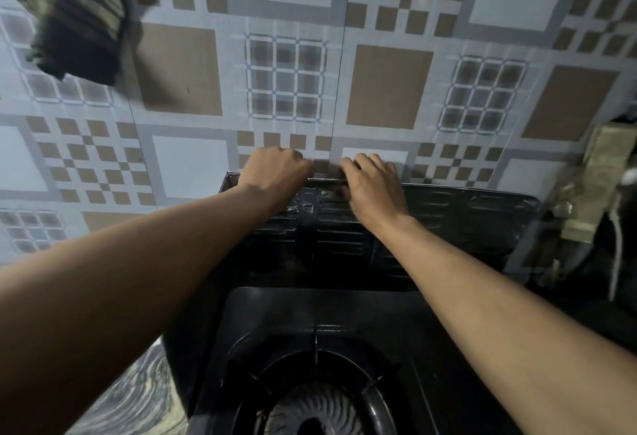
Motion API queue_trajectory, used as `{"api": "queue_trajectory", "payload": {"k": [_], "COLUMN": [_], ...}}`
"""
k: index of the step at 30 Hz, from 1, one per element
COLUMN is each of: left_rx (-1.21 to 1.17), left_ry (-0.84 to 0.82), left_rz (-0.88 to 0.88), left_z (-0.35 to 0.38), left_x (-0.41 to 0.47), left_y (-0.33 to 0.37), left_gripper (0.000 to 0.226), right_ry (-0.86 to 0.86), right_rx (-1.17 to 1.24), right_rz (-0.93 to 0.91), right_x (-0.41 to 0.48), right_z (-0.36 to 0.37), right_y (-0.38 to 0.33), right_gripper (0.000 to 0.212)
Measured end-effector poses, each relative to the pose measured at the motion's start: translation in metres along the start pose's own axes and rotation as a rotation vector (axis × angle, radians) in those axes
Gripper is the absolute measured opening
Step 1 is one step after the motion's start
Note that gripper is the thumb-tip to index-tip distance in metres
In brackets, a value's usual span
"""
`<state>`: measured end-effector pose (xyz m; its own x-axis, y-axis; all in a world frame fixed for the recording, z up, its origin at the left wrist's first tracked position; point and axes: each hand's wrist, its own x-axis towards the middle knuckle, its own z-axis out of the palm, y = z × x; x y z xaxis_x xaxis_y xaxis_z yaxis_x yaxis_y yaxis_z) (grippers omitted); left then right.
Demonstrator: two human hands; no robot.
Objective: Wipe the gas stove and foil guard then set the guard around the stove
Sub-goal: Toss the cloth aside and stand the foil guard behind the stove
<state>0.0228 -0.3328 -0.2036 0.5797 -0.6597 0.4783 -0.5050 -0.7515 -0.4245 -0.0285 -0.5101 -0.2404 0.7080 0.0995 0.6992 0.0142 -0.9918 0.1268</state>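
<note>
A black gas stove [282,324] sits at the bottom centre, its round burner and pan support [317,400] showing. Behind it a dark embossed guard panel [458,217] stands upright against the tiled wall. My left hand [275,172] and my right hand [374,183] both grip the guard's top edge near its middle, fingers curled over the rim, a small gap between them. The lower left part of the guard is hidden by my left forearm.
A dark green-and-black cloth [79,24] hangs on the patterned tiled wall [286,76] at the upper left. Taped, cluttered objects and a white cord [617,228] crowd the right edge. A marbled countertop [138,396] shows left of the stove.
</note>
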Motion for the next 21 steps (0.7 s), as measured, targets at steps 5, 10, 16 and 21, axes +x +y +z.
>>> {"api": "queue_trajectory", "payload": {"k": [5,10,16,21], "left_rx": [0.011,-0.004,-0.023,-0.054], "left_ry": [-0.016,-0.017,-0.005,0.021], "left_rz": [-0.01,-0.023,0.0,0.045], "left_z": [0.0,0.003,0.0,-0.006], "left_x": [0.001,0.0,0.001,0.009], "left_y": [-0.005,-0.009,-0.008,0.008], "left_gripper": [0.007,0.005,0.011,0.021], "right_ry": [0.015,0.001,-0.091,-0.127], "right_rx": [0.026,0.04,0.1,0.042], "right_rz": [0.014,0.034,0.025,0.071], "right_x": [-0.001,0.003,0.001,-0.01], "right_z": [0.002,0.001,-0.009,-0.021], "right_y": [0.002,0.002,0.005,0.025], "right_gripper": [0.026,0.016,0.016,0.027]}}
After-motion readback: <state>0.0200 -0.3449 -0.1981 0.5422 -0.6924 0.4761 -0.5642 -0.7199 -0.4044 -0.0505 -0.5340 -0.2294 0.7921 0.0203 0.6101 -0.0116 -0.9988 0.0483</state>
